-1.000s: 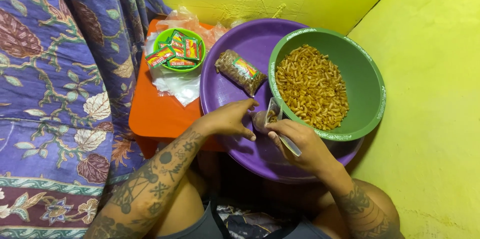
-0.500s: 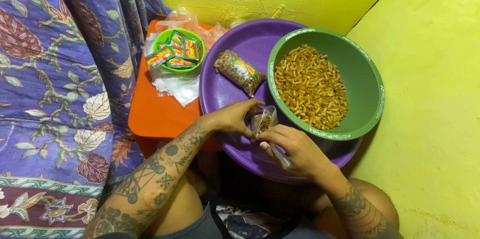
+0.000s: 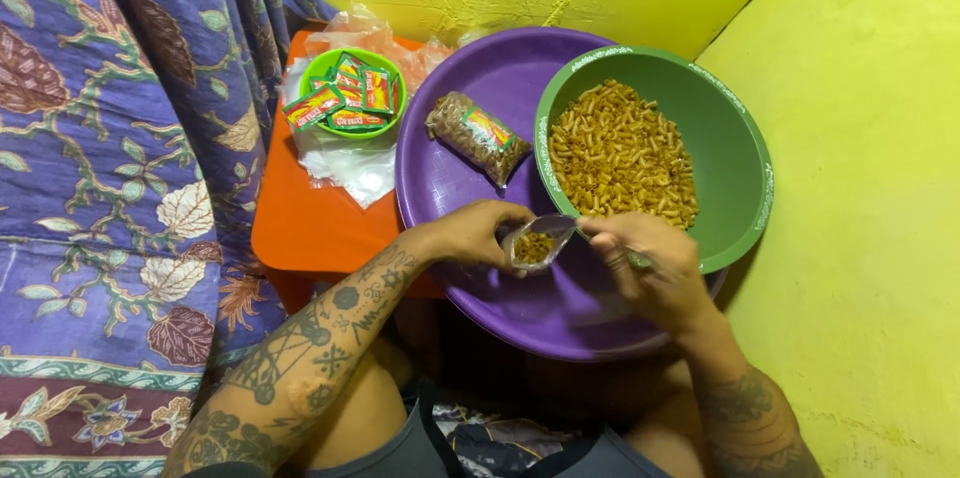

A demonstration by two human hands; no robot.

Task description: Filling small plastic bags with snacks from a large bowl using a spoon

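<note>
**Small bag held open over the purple basin, beside the bowl of macaroni**

We look down on our two hands meeting above the purple basin (image 3: 470,288), where a small clear plastic bag (image 3: 535,243) is held mouth-up between them. Our left hand (image 3: 475,233) grips the bag's near edge, its fingers (image 3: 505,213) curled around the plastic, while our right hand (image 3: 650,268) pinches the opposite lip and pulls it wide; a slim handle, perhaps a spoon, seems to run through that hand too, though the view is too poor for us to be sure. Held this way the mouth gapes upward, and a little heap of the orange-brown macaroni pieces shows inside.

The bag sits just beside the rim of the green bowl (image 3: 745,153), which rests inside the basin on its right and is heaped with loose macaroni (image 3: 620,153). The closeness keeps the carry from bowl to bag short, we judge, and the basin underneath would catch whatever drops.

One filled packet (image 3: 478,135), with a coloured label inside, lies flat on the basin's far side, well clear of the hands. To the left, on the orange surface (image 3: 310,218), a small bright-green bowl (image 3: 330,66) holds a stack of red-and-green sachets (image 3: 350,98), sitting on a loose pile of clear bags (image 3: 350,168) within our left hand's reach. A blue patterned cloth (image 3: 120,188) hangs along the left, and yellow walls (image 3: 870,238) close the corner.
</note>
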